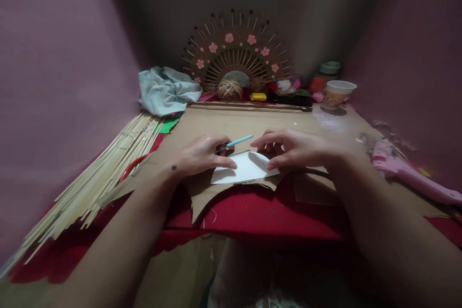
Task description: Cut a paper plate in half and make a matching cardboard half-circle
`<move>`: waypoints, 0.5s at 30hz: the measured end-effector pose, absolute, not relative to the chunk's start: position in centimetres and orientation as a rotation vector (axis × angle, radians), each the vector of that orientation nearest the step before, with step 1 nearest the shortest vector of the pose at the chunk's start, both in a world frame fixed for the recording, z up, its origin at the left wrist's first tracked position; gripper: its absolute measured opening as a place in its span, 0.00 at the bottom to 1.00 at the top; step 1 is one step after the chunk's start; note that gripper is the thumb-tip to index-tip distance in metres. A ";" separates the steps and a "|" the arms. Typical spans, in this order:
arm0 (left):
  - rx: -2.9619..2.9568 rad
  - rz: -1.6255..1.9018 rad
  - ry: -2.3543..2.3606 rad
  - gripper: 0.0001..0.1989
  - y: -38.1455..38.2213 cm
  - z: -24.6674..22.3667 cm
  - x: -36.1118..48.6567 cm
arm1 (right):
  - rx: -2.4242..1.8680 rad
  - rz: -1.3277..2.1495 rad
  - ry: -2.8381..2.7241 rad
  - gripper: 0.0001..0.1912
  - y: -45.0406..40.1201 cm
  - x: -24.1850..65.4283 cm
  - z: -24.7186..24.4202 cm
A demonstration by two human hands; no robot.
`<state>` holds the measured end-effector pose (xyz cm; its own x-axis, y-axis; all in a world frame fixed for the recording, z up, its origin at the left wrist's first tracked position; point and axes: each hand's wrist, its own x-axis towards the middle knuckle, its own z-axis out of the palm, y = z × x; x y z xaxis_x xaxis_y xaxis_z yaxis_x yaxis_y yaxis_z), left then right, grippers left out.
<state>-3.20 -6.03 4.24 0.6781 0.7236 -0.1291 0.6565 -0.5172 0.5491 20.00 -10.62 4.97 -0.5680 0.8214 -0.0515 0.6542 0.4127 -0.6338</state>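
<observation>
Passage: over cardboard beyond paper | left: sticks | right: pink tool | far: yarn ball, cup

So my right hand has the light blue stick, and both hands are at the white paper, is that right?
No, the head view shows the light blue stick in your left hand, not your right hand; both hands are indeed at the white paper.

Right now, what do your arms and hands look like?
Left hand and right hand bare: five-fingered, no gloves, no rings or watch that I can see. No sleeves on the left forearm or right forearm as far as they show. Small dark mark by the left wrist. Nails too blurred to describe.
</observation>
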 end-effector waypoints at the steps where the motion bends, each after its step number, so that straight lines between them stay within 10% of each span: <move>1: 2.316 0.141 1.057 0.18 -6.0 4.2 -3.2 | -1.296 0.901 -2.422 0.24 -10.7 20.1 5.0; 15: 2.349 0.127 1.086 0.13 -6.0 4.0 -2.9 | -1.239 0.749 -2.516 0.16 -10.4 19.4 3.4</move>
